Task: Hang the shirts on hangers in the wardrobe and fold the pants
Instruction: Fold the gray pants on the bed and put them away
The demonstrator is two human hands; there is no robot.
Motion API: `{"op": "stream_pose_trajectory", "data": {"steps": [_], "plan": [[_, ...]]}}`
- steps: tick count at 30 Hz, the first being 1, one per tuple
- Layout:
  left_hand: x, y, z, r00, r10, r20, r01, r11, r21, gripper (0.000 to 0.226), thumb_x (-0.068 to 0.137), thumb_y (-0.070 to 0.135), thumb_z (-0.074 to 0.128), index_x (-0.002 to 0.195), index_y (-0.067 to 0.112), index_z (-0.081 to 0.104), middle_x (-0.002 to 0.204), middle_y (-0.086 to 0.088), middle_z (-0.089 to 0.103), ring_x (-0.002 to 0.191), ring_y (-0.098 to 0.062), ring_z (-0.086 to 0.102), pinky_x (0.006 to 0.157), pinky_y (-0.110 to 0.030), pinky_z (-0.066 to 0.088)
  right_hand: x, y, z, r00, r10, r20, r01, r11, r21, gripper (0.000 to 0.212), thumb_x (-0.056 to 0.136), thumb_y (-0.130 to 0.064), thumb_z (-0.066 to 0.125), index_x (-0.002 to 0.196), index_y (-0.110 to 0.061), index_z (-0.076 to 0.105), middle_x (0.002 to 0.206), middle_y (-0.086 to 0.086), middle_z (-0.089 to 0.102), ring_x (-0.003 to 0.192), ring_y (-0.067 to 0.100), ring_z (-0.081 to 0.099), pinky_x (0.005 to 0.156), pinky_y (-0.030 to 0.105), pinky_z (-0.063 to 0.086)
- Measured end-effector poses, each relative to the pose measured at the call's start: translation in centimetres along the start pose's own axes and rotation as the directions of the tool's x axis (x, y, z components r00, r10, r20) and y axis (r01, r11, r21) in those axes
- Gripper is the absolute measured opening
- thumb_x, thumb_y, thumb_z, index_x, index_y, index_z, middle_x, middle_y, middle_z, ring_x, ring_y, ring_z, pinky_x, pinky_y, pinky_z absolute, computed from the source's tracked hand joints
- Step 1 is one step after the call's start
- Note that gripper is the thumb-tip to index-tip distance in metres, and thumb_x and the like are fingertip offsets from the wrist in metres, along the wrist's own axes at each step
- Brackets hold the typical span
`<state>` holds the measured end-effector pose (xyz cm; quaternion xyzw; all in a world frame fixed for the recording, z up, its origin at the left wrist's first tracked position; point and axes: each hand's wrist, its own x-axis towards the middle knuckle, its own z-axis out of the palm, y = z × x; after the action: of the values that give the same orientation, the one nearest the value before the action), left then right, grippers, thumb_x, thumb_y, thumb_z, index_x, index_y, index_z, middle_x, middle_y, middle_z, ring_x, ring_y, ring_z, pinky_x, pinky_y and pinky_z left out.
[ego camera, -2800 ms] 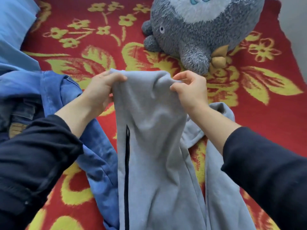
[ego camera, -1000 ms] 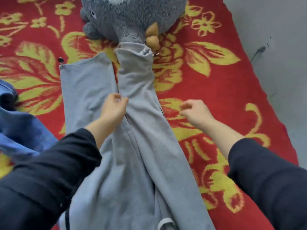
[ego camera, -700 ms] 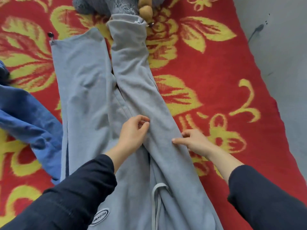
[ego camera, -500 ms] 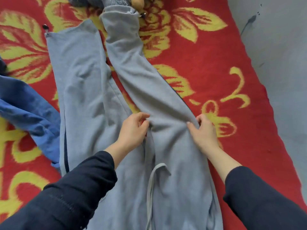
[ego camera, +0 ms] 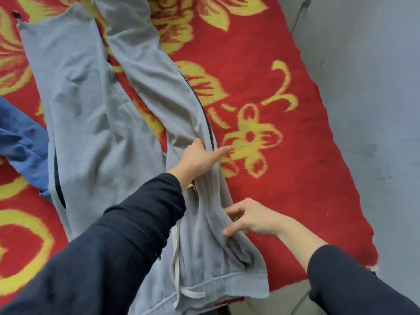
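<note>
Grey sweatpants (ego camera: 91, 123) lie spread lengthwise on a red and yellow floral blanket (ego camera: 261, 92), waistband and white drawstring nearest me, legs running away to the top. My left hand (ego camera: 200, 155) reaches across and lies flat on the right leg near its dark side stripe, fingers straight and pointing right. My right hand (ego camera: 247, 218) rests at the right edge of the pants by the hip, fingers loosely bent on the fabric; I cannot tell whether it pinches the cloth.
A blue garment (ego camera: 20, 142) lies crumpled at the left edge, beside the pants. A grey floor (ego camera: 363, 110) runs along the right of the blanket, whose ragged corner sits at lower right.
The pants went from held up to laid flat. Since half a second ago my left hand crossed to the right leg and flattened; my right hand slid down toward the hip.
</note>
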<state>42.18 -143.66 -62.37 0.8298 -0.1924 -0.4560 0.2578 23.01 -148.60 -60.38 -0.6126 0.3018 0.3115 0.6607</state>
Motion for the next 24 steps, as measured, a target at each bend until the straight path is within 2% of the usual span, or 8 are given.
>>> {"op": "stream_pose_trajectory", "data": {"steps": [3, 8, 11, 14, 17, 20, 22, 24], "plan": [[-0.2, 0.2, -0.3, 0.997, -0.011, -0.075, 0.006, 0.998, -0.070, 0.011, 0.083, 0.020, 0.058, 0.079, 0.011, 0.052, 0.069, -0.009, 0.054, 0.062, -0.018, 0.052, 0.052, -0.029, 0.047, -0.8, 1.5, 1.7, 0.998, 0.060, -0.027, -0.065, 0.975, -0.212, 0.024, 0.071, -0.020, 0.079, 0.070, -0.007, 0.059, 0.070, -0.002, 0.054, 0.067, 0.011, 0.050, 0.062, 0.026, 0.037], [-3.2, -2.6, -5.2, 0.985, -0.162, 0.063, 0.158, 0.689, -0.708, 0.020, 0.072, 0.006, 0.056, 0.090, 0.013, 0.060, 0.078, -0.004, 0.062, 0.070, -0.018, 0.063, 0.057, -0.027, 0.053, -2.6, 1.6, 3.6, 0.972, 0.235, 0.027, -0.209, 0.907, -0.366, 0.023, 0.070, -0.020, 0.077, 0.059, -0.020, 0.057, 0.061, -0.004, 0.054, 0.060, 0.013, 0.052, 0.053, 0.026, 0.040], [-5.5, -5.9, -9.5, 0.984, -0.171, 0.048, 0.143, 0.609, -0.780, 0.037, 0.075, 0.004, 0.047, 0.109, 0.011, 0.062, 0.092, -0.003, 0.066, 0.079, -0.018, 0.063, 0.070, -0.030, 0.054, -2.8, -1.0, 6.0, 0.945, 0.197, 0.260, -0.139, 0.964, -0.227, 0.009, 0.078, -0.014, 0.074, 0.078, -0.020, 0.068, 0.080, 0.000, 0.066, 0.078, 0.016, 0.062, 0.069, 0.029, 0.051], [-7.8, -9.7, -13.4, 0.973, -0.226, -0.045, 0.085, 0.533, -0.842, 0.031, 0.074, 0.005, 0.041, 0.093, 0.008, 0.065, 0.076, -0.002, 0.067, 0.069, -0.018, 0.063, 0.065, -0.024, 0.052, -1.4, -3.7, 10.8, 0.910, 0.130, 0.393, -0.049, 0.977, -0.209, 0.011, 0.082, -0.010, 0.072, 0.083, -0.019, 0.068, 0.076, -0.003, 0.063, 0.069, 0.009, 0.060, 0.066, 0.023, 0.049], [-9.6, -14.5, -16.0, 0.910, -0.369, -0.188, 0.003, 0.459, -0.889, 0.039, 0.069, 0.005, 0.042, 0.100, 0.005, 0.066, 0.087, -0.006, 0.068, 0.079, -0.021, 0.065, 0.077, -0.028, 0.055, 1.0, -4.5, 16.0, 0.855, 0.164, 0.492, -0.055, 0.972, -0.228, 0.037, 0.087, -0.010, 0.067, 0.123, -0.018, 0.064, 0.112, -0.001, 0.066, 0.091, 0.010, 0.057, 0.071, 0.018, 0.045], [-10.7, -18.5, -17.2, 0.835, -0.475, -0.278, 0.014, 0.523, -0.852, 0.035, 0.070, 0.007, 0.050, 0.101, 0.009, 0.066, 0.098, -0.011, 0.062, 0.088, -0.025, 0.058, 0.088, -0.039, 0.049, 3.1, -4.4, 19.1, 0.907, 0.166, 0.386, -0.058, 0.959, -0.277, 0.043, 0.089, -0.012, 0.064, 0.132, -0.019, 0.057, 0.131, 0.002, 0.060, 0.091, 0.009, 0.060, 0.066, 0.013, 0.043], [-10.5, -19.7, -17.3, 0.836, -0.446, -0.319, 0.064, 0.658, -0.750, 0.007, 0.074, 0.011, 0.058, 0.076, 0.017, 0.062, 0.072, 0.003, 0.064, 0.065, -0.014, 0.058, 0.063, -0.024, 0.048, 4.2, -4.8, 19.3, 0.948, 0.172, 0.269, -0.110, 0.966, -0.233, 0.039, 0.089, -0.012, 0.061, 0.128, -0.016, 0.060, 0.119, 0.005, 0.064, 0.076, 0.009, 0.057, 0.064, 0.018, 0.043], [-9.7, -20.1, -17.6, 0.844, -0.374, -0.384, 0.059, 0.776, -0.628, 0.011, 0.077, 0.013, 0.060, 0.066, 0.015, 0.059, 0.050, 0.014, 0.056, 0.044, -0.001, 0.049, 0.044, -0.016, 0.037, 5.1, -5.9, 18.4, 0.951, 0.211, 0.225, -0.171, 0.968, -0.183, 0.029, 0.090, -0.010, 0.060, 0.119, -0.011, 0.063, 0.102, 0.008, 0.063, 0.074, 0.013, 0.056, 0.060, 0.023, 0.045]]}}
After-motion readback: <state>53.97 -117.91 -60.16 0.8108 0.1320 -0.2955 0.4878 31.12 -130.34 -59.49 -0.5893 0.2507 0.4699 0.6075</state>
